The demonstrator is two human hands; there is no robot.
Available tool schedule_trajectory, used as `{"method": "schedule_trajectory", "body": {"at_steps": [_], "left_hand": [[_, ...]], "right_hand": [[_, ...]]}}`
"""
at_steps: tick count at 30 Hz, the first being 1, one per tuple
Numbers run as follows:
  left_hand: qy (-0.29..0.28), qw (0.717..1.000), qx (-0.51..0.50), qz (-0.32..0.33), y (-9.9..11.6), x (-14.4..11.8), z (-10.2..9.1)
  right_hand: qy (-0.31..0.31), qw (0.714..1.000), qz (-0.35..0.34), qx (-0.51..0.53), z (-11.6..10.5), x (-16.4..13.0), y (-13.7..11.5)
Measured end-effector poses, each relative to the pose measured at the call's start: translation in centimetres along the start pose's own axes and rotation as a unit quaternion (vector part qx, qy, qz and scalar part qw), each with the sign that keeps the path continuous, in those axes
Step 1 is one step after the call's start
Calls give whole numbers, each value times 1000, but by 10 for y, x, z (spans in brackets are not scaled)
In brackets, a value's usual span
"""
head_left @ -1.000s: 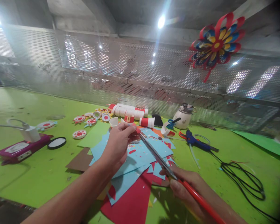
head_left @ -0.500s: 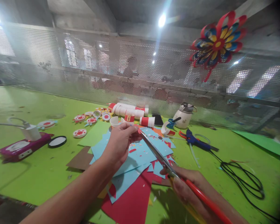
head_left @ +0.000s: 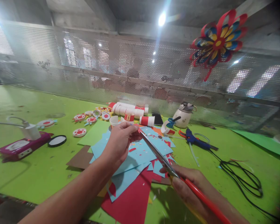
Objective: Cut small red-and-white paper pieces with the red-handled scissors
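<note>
My left hand (head_left: 121, 137) pinches a small piece of red paper (head_left: 139, 130) between thumb and fingertips, mostly hidden by the fingers. My right hand (head_left: 189, 183) is closed around the scissors (head_left: 162, 160), which have silver blades and red and yellow handles. The blade tips reach the red piece at my left fingertips. Below both hands lie overlapping light blue sheets (head_left: 128, 165) strewn with small red and white scraps. A red sheet (head_left: 128, 205) sticks out from under them toward me.
Round white discs with red patterns (head_left: 79, 133) and stacked paper cups (head_left: 130, 110) stand behind. To the right are a blue glue gun (head_left: 196, 140) with a black cord (head_left: 240, 177) and a white bottle (head_left: 184, 116). A purple power strip (head_left: 24, 146) is at left.
Almost nothing differs. The scissors and both hands keep nearly the same place, with the blade tips still at the red piece.
</note>
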State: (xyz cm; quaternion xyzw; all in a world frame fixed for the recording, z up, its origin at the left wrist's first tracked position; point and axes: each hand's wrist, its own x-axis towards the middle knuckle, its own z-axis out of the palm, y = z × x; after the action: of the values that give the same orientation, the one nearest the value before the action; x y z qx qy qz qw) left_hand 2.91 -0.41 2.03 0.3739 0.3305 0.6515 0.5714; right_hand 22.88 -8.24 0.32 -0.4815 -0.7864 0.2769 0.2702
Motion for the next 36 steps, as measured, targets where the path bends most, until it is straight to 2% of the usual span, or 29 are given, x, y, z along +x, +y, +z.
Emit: {"method": "schedule_trajectory", "body": {"at_steps": [5, 9, 19, 30, 36], "left_hand": [[5, 1000, -16, 10, 0, 0, 0], [18, 999, -31, 26, -2, -3, 3], [13, 994, -95, 50, -6, -6, 10], [47, 997, -38, 46, -10, -6, 8], [17, 999, -20, 30, -9, -5, 6]], "right_hand": [[19, 999, -12, -23, 2, 2, 3], [-10, 1000, -14, -25, 2, 3, 7], [49, 997, -36, -41, 9, 2, 10], [52, 998, -10, -19, 11, 1, 5], [62, 998, -6, -5, 11, 1, 6]]}}
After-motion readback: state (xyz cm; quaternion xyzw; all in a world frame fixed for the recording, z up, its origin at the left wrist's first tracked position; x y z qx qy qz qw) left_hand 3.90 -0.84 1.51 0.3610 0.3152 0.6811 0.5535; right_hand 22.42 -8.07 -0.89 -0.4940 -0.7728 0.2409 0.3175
